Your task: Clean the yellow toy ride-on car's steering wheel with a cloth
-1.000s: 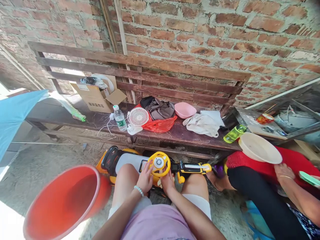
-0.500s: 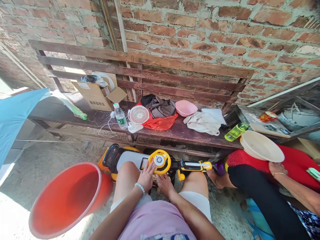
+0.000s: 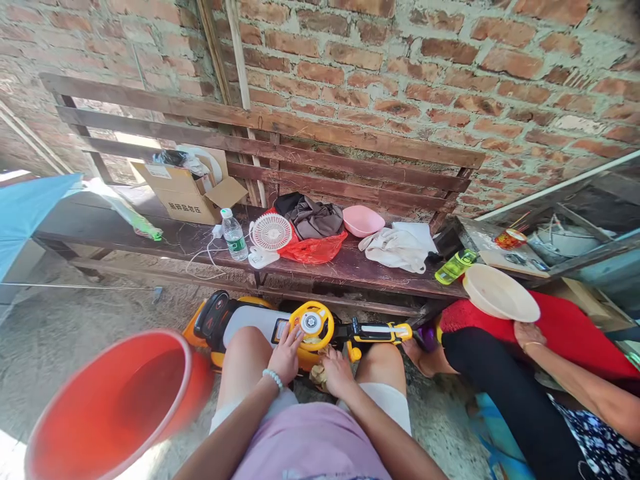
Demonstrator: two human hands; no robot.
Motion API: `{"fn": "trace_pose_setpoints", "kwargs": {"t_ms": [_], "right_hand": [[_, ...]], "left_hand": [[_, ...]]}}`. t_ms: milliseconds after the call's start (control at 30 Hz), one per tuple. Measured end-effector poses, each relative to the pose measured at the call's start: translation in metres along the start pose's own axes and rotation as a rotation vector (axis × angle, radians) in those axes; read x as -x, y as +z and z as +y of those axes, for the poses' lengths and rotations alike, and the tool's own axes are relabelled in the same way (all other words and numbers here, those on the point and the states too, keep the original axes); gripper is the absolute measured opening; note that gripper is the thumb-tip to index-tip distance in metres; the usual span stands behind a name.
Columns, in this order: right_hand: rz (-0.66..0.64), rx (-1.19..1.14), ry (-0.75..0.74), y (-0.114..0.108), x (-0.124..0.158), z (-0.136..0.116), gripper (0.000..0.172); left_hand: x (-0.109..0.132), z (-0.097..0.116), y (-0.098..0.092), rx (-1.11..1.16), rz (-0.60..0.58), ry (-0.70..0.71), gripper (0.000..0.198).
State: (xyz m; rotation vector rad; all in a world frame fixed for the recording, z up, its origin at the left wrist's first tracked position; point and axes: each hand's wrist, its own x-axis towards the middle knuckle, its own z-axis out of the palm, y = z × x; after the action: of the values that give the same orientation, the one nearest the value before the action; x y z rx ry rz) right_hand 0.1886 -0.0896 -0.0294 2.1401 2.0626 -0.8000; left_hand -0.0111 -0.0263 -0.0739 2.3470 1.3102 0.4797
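A yellow and black ride-on toy car [image 3: 250, 323] stands crosswise in front of my knees, with a yellow steering wheel [image 3: 327, 325]. My left hand [image 3: 284, 353], wearing a beaded bracelet, lies with its fingers stretched out at the wheel's left rim. Just below the wheel, my right hand [image 3: 338, 372] is closed around a crumpled beige cloth or paper [image 3: 319, 375]; its exact kind is unclear. The wheel's lower part and my legs sit close to both hands.
A large red tub [image 3: 65, 407] stands at left. Along the wall, a wooden bench [image 3: 330, 270] carries a cardboard box [image 3: 175, 197], water bottle [image 3: 234, 237], fan [image 3: 271, 231] and pink bowl [image 3: 363, 220]. At right, another person's hand [image 3: 529, 333] holds a cream basin [image 3: 500, 293].
The whole view has shifted a little. My right hand has turned slightly, and more of the crumpled beige piece shows beside it. My left hand stays at the wheel.
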Motion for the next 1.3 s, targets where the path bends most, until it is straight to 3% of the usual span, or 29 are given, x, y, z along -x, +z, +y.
{"fn": "trace_pose_setpoints", "kwargs": {"t_ms": [167,267,400,500,633,767,1000,1133,1300], "right_hand": [[0.093,-0.229,0.11,-0.034,0.017,0.004,0.034],[0.252,-0.314,0.032,-0.068,0.016,0.005,0.038],[0.443,-0.286,-0.184,-0.118,-0.013,-0.012,0.053],[0.352,-0.105,-0.216,-0.133,-0.051,-0.029,0.063],[0.103,-0.029,-0.125,-0.121,-0.09,-0.031,0.073],[0.11,-0.082,-0.085,-0.109,-0.096,-0.017,0.067],[0.198,0.059,0.156,-0.073,-0.049,-0.01,0.046],[0.154,0.09,0.099,-0.048,-0.012,-0.018,0.047],[0.087,0.049,0.023,-0.043,0.008,-0.035,0.046]], "left_hand": [[0.002,-0.008,0.009,0.027,0.04,0.054,0.081],[0.003,-0.01,0.013,0.038,0.047,0.071,0.085],[0.002,-0.007,0.011,0.041,0.005,0.048,0.087],[0.001,0.0,0.001,-0.004,-0.09,-0.012,0.088],[0.0,0.011,-0.012,-0.066,-0.219,-0.082,0.09],[-0.001,0.019,-0.018,-0.133,-0.278,-0.114,0.097],[0.0,0.024,-0.02,-0.119,-0.266,-0.093,0.096],[0.002,0.02,-0.013,-0.103,-0.208,-0.081,0.093],[0.003,0.014,-0.005,-0.057,-0.171,-0.085,0.093]]}}
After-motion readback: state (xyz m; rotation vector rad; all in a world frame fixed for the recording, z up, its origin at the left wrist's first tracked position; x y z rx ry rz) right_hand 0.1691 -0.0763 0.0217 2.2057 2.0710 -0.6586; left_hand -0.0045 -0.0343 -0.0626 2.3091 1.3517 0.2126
